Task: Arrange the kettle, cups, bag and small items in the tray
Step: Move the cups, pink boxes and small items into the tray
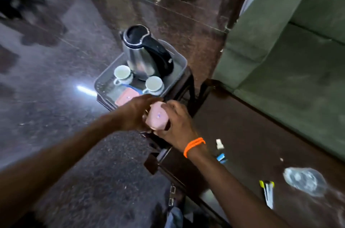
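Observation:
A grey tray [179, 71] sits on a dark stand and holds a steel kettle [141, 58] with a black lid and handle. Two white cups stand in front of it: one on the left [122, 73], one on the right [154, 84]. A flat pink item [124, 99] lies at the tray's near edge. Just in front of the tray, my left hand [135, 114] and my right hand [176, 125] both grip a small pink bag [156, 117]. An orange band circles my right wrist.
A green sofa [291, 45] stands at the right. On the dark table [252, 125] lie a small white and blue item [221, 150], a crumpled clear wrapper [305, 180] and yellow-tipped sachets [267, 193]. A polished stone floor lies to the left.

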